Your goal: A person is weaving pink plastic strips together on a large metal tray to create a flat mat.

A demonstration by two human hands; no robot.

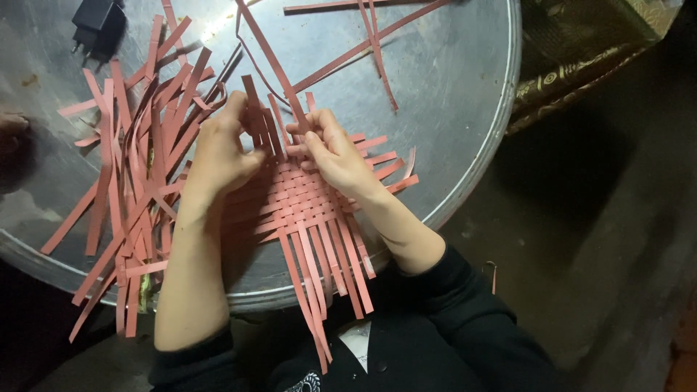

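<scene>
A flat mat woven from pink paper strips [298, 199] lies on a round metal tray [465, 109]. My left hand [221, 149] presses on the mat's far left edge, fingers curled over upright strips. My right hand [330, 149] pinches a long pink strip [272, 62] at the mat's far edge; that strip runs up and away across the tray. Loose strip ends stick out of the mat on all sides, several hanging over the tray's near rim.
A heap of loose pink strips [138, 145] covers the tray's left half. A black plug adapter [98, 25] lies at the top left. Two crossed strips [374, 43] rest at the top. Another person's fingers [11, 127] show at the left edge. Dark floor lies right.
</scene>
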